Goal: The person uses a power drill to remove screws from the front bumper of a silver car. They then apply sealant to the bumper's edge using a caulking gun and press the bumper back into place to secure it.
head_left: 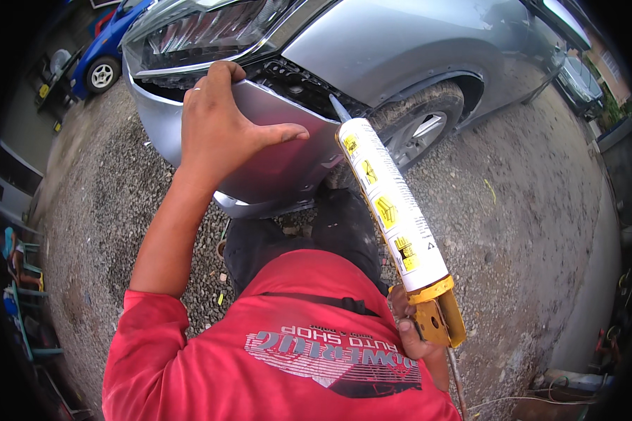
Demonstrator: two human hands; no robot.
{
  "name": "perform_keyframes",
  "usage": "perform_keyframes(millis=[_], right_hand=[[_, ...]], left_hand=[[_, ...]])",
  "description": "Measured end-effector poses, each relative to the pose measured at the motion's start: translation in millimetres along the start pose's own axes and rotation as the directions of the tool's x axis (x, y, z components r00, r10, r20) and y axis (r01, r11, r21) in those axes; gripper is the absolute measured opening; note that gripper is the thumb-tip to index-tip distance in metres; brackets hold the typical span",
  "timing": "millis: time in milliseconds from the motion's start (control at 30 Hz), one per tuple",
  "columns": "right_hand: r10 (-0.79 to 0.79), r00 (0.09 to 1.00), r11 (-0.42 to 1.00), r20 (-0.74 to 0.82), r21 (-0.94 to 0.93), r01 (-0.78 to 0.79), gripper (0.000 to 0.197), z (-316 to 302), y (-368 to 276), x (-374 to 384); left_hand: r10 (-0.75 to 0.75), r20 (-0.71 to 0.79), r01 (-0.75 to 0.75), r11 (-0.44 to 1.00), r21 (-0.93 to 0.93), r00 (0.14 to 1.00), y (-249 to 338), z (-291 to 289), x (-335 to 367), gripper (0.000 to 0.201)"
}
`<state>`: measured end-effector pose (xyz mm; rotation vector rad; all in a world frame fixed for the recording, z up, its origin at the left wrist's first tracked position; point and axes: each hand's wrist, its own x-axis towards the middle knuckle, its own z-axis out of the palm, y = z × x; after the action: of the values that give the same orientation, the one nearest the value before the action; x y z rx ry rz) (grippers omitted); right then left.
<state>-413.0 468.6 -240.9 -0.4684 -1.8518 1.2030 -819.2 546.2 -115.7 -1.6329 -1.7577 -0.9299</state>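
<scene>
A silver car's front bumper (281, 165) stands partly away from the body at its upper corner, leaving a dark gap (295, 81) under the headlight (203, 35). My left hand (216, 130) has its fingers hooked over the bumper's top edge, with the thumb stretched out to the right. Low on the right, my right hand (413, 335) is closed around the yellow caulking gun (439, 319). The gun carries a white sealant cartridge (392, 200). Its grey tapered nozzle (340, 109) points up toward the gap's right end, by the fender (414, 49); whether it touches cannot be told.
A dusty front wheel (423, 133) sits just right of the nozzle. Gravel (112, 182) covers the ground. A blue car (109, 59) stands far left, another car (579, 84) far right. Chairs (28, 309) line the left edge; a thin cable (527, 400) lies lower right.
</scene>
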Motion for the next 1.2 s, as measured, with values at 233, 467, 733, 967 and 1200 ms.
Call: perform_keyframes(millis=[233,467,733,967,1200], right_hand=[[0.016,1.0,0.992,-0.015,-0.128,-0.018,0.024,-7.1,4.5,-12.5],[0.062,0.998,0.993,-0.021,-0.095,-0.064,0.024,-9.3,3.4,-15.3],[0.041,0.997,0.996,-0.059,-0.078,-0.046,0.023,-6.4,6.9,-16.3],[0.068,0.995,0.992,-0.071,-0.098,-0.075,0.024,-9.1,3.6,-13.7],[0.083,0.974,0.995,-0.209,0.068,-0.07,0.028,-0.6,-0.2,-0.8]], left_hand=[[-0.004,-0.008,0.004,1.0,-0.006,1.0,0.4,0.5,-0.1,0.105],[0.005,-0.01,-0.005,1.0,0.0,1.0,-0.7,0.8,-0.1,0.104],[-0.065,0.043,0.066,0.998,-0.02,0.997,1.9,-2.0,0.0,0.104],[-0.082,0.056,0.083,0.996,-0.019,0.995,2.5,-2.9,-0.8,0.104],[-0.077,0.052,0.078,0.997,-0.008,0.996,1.8,-3.1,-0.1,0.104]])
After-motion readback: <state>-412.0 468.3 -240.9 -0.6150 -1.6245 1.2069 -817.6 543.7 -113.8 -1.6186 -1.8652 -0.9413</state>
